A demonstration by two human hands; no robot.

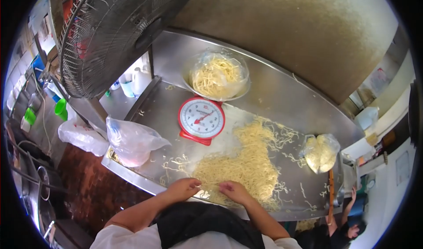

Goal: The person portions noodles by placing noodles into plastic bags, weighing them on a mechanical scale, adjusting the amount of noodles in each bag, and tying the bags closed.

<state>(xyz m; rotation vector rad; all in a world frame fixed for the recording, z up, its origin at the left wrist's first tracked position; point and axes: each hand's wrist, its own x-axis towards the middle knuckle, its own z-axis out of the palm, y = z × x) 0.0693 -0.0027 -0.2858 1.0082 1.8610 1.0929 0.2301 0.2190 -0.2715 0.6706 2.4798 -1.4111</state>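
Observation:
A wide heap of thin yellow noodles (246, 165) lies loose on the steel table (150, 99). At its near edge is my left hand (185, 188), its fingers curled together toward the thumb. My right hand (235, 191) is a short way to the right, over the noodles, with its fingers bent in as well. Whatever either hand pinches is too small to make out. Beyond the heap stands a red dial scale (202, 118). Behind its dial, a bowl lined with clear plastic (241, 90) holds more noodles (217, 78).
A clear bag of noodles (320, 154) sits at the table's right end. Plastic bags (132, 139) lie at the left edge. A large fan (119, 33) stands at upper left. Another person (341, 231) is at lower right, near an orange-brown stick (331, 196).

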